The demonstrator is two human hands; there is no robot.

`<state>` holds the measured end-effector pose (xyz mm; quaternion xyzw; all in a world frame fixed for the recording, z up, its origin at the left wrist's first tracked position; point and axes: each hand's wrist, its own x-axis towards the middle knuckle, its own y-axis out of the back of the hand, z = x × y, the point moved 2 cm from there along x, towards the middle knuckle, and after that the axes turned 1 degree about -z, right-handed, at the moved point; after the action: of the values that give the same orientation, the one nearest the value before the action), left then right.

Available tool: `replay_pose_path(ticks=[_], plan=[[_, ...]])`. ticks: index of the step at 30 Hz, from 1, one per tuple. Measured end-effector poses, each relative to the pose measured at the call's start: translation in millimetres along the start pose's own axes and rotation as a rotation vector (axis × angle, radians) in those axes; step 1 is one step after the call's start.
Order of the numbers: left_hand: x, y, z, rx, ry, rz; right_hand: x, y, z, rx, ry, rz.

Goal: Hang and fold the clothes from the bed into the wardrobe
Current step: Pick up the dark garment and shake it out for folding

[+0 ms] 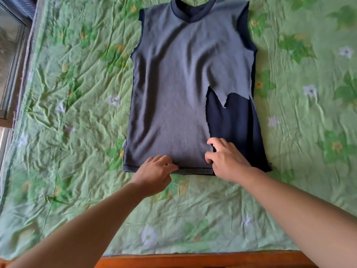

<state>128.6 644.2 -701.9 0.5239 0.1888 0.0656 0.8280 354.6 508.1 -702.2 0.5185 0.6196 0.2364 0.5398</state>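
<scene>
A sleeveless grey-blue shirt [173, 89] with a dark navy collar lies flat on the bed, neck away from me. Its front layer is torn at the lower right, showing the navy back layer [237, 122]. My left hand [154, 173] rests on the bottom hem near its middle, fingers curled and pinching the hem edge. My right hand [226, 159] sits at the hem just right of it, thumb and fingers pinching the torn edge of the grey layer.
A wrinkled green floral bedsheet [77, 113] covers the bed all around the shirt. A wooden bed frame edge [193, 261] runs along the near side. A window frame [11, 55] stands at the far left.
</scene>
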Motion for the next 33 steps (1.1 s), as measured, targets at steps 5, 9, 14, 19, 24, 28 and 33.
replay_pose_path(ticks=[5,9,14,19,24,28,33], plan=[[-10,6,-35,0.053,0.573,0.119,-15,-15,-2,-0.219,-0.03,-0.027],[-24,7,-54,-0.123,0.73,0.081,-22,-16,0,-0.324,-0.103,-0.064],[-39,4,-51,0.36,0.229,-0.049,-39,-17,7,-0.523,-0.05,0.035],[-29,8,-45,0.455,0.108,-0.02,-51,-18,26,-0.572,-0.061,0.069],[-24,12,-42,0.422,0.147,-0.002,-75,-19,46,-0.594,-0.056,0.08],[-36,18,-33,0.379,0.179,-0.037,-103,-22,47,-0.538,-0.094,0.035],[-68,15,-15,0.37,0.107,-0.055,-137,-29,39,-0.379,-0.198,-0.03]])
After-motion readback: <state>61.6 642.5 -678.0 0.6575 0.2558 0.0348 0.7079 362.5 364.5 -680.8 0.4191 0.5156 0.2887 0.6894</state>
